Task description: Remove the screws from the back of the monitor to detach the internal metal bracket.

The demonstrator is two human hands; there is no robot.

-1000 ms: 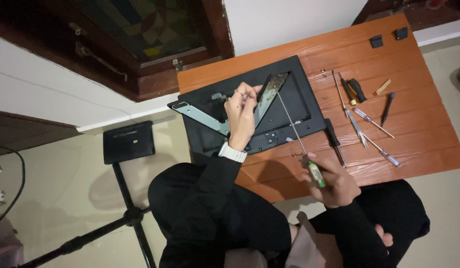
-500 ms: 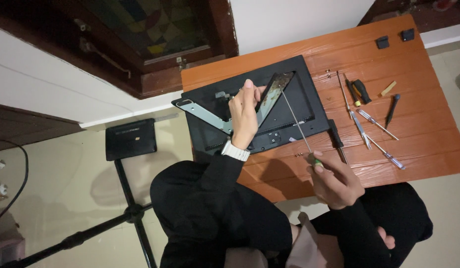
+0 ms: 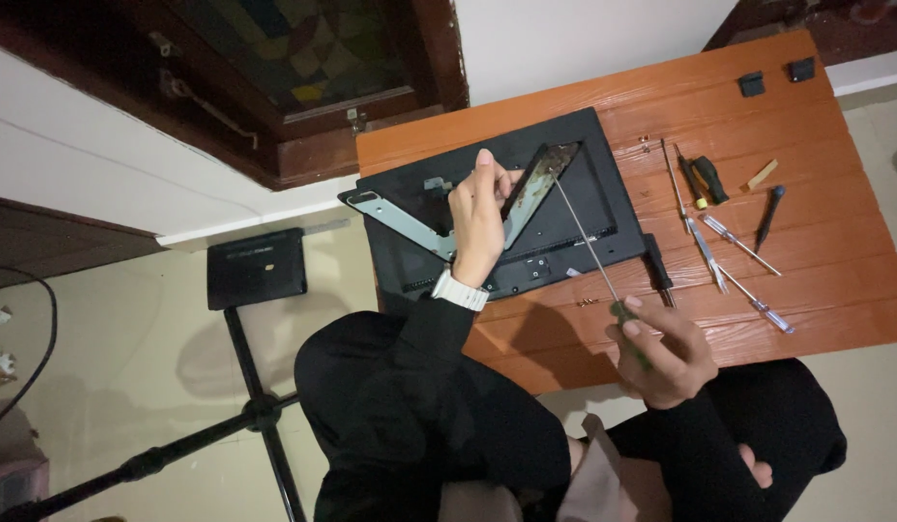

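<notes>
Left hand (image 3: pixel 479 215): we are pinching the metal bracket (image 3: pixel 526 193) on the black panel (image 3: pixel 584 208), near the table's (image 3: pixel 835 280) far-left corner
Right hand (image 3: pixel 661 350): we are gripping the long screwdriver (image 3: pixel 588 246), its shaft slanting away-left to the bracket

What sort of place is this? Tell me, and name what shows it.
Probably a room at home used as a makeshift repair spot: a low orange wooden table on a tiled floor, loose screwdrivers on it, and a dark wood-framed window in a white wall.

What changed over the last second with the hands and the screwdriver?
Little changed. The right hand slid its grip slightly along the long screwdriver, whose tip stays at the metal bracket. The left hand still holds that bracket on the black panel. Spare tools unmoved.
</notes>
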